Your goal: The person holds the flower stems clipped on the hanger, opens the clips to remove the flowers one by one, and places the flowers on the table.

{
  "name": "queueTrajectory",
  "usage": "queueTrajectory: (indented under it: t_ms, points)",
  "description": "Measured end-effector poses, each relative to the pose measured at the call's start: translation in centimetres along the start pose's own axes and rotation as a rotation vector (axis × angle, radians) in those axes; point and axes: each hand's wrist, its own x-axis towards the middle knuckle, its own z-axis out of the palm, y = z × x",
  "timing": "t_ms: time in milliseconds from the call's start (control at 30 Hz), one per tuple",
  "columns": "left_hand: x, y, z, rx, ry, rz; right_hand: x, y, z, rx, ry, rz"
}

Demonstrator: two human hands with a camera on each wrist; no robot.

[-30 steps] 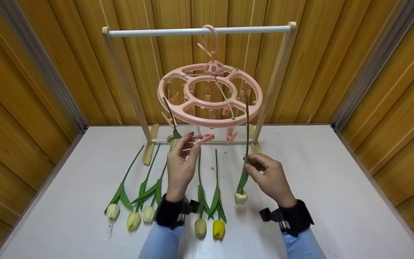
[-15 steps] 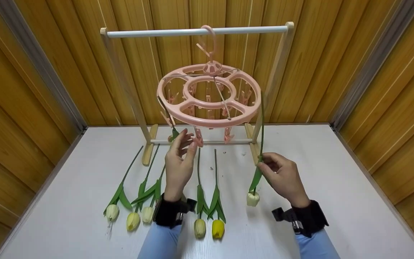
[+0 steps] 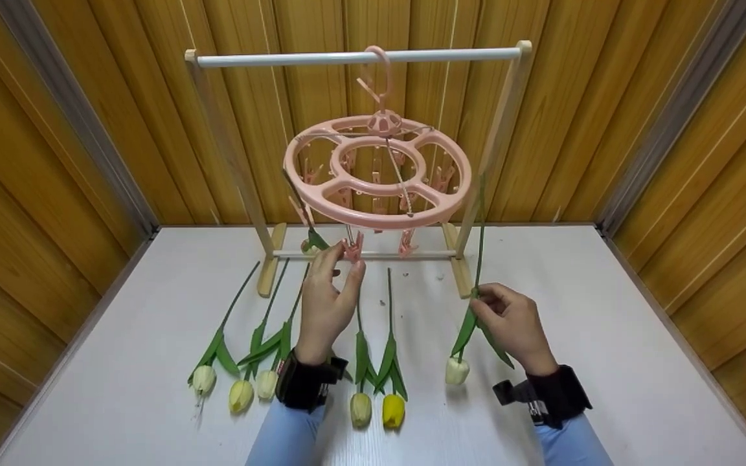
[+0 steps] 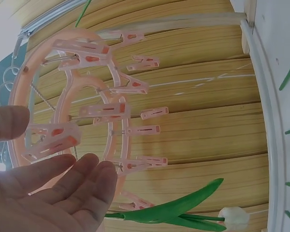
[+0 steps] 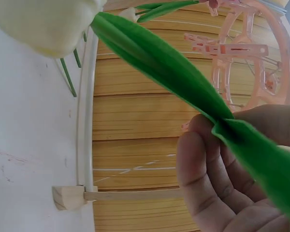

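Observation:
A pink round clip hanger hangs upside-right from a bar, with clothespins under its rings. My left hand is at the front, thumb and fingers apart around a pink clothespin; in the left wrist view the thumb stands clear of it, and whether a fingertip touches it I cannot tell. Beyond that hand a tulip hangs head down at the hanger's left side. My right hand pinches a white tulip where leaves meet stem, blossom down and stem up, right of the hanger.
The hanger's hook sits on a white rod of a wooden stand. On the white table lie several tulips, among them a bright yellow one and a pale one. Wood-panelled walls enclose it.
My right hand has moved right with the white tulip, away from the hanger. The front clothespin, tilted sideways at my left fingers earlier, now hangs down between thumb and fingers.

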Motion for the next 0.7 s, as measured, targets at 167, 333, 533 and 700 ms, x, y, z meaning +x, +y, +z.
queueTrajectory:
  t_ms: [167,333,533,700]
  points:
    - [-0.4,-0.1,-0.2,0.068,-0.023,0.041,0.0,0.5,0.5,-0.018,-0.017,0.051]
    - [-1.0,-0.2,-0.3,0.121,-0.060,0.049,0.0,0.9,1.1,-0.031,-0.045,0.097]
    - [-1.6,-0.7,-0.2,0.198,-0.091,0.046,-0.1,1.4,2.0,-0.036,-0.102,0.128]
    - [-2.1,-1.1,0.0,0.259,-0.096,0.073,-0.3,1.6,2.5,-0.035,-0.146,0.144]
